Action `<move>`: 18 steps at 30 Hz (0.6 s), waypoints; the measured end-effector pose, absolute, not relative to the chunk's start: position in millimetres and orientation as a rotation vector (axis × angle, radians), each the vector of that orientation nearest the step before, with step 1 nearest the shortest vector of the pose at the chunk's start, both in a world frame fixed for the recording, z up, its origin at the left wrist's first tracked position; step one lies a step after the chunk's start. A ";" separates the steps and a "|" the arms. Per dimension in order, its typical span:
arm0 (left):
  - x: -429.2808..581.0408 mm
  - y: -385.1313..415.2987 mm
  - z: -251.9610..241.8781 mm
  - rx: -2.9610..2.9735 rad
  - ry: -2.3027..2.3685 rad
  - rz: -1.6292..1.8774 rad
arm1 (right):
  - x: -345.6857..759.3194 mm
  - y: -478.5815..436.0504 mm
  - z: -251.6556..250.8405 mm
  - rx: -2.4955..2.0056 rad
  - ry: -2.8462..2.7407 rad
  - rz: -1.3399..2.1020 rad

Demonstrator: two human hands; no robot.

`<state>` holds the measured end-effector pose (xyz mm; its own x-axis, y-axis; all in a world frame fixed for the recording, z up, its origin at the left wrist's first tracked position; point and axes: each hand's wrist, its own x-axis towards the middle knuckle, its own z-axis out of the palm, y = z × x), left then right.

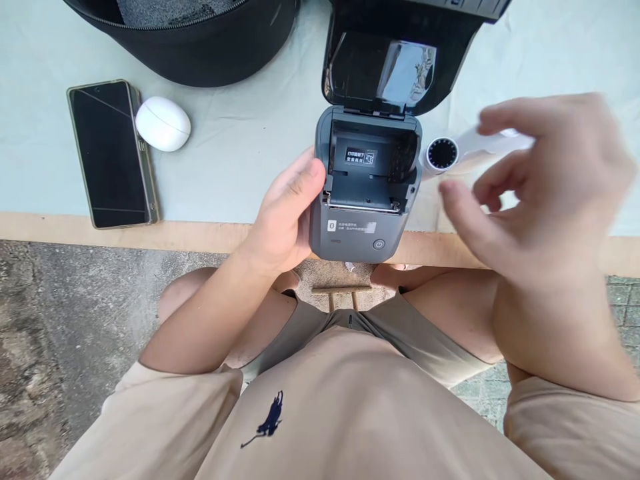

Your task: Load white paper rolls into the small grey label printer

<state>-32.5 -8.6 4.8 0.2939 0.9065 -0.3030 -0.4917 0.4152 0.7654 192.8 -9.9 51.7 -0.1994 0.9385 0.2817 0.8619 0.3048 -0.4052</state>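
My left hand (290, 213) grips the left side of a dark grey portable label printer (350, 233), its thumb on the side edge. The printer's black lid (370, 73) is flipped up, and its bare inner compartment shows a small printed sticker (361, 157). On the front face are a power button and a whitish label. To the right of the printer lies a white roll (443, 153) with a black, toothed-looking round end. Over and beside this roll hovers my right hand (545, 180), slightly blurred, thumb and fingers apart with nothing between them.
A phone (113, 153) lies at the left, with a white egg-shaped case (163, 124) against its right edge. Behind stands a black zippered case (220, 50). The pale cloth ends at the table's wooden front edge (200, 230), above my knees.
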 end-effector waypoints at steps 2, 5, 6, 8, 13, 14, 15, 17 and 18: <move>-33.1 -8.8 4.3 0.591 0.807 1.014 | 185.3 -6.6 44.0 -1.531 -2.270 0.115; -33.6 -8.4 3.7 0.591 0.777 1.048 | 180.9 0.7 33.1 -1.569 -2.304 0.115; -33.8 -8.2 3.5 0.593 0.763 1.042 | 180.7 2.2 31.0 -1.585 -2.287 0.144; -34.4 -7.8 3.2 0.593 0.746 1.023 | 180.9 2.8 30.1 -1.573 -2.231 0.205; -36.6 -6.9 1.2 0.613 0.696 1.093 | 177.7 -3.8 42.0 -1.406 -1.826 0.591; -37.1 -6.7 0.4 0.616 0.671 1.098 | 176.1 -4.1 45.0 -1.334 -1.703 0.703; -37.5 -6.5 -0.5 0.616 0.648 1.094 | 174.5 -3.5 47.7 -1.259 -1.584 0.816; -38.1 -6.2 -2.2 0.617 0.615 1.097 | 172.2 0.1 51.8 -1.148 -1.385 1.075; -38.2 -6.1 -2.8 0.622 0.600 1.099 | 171.8 2.7 53.1 -1.108 -1.300 1.233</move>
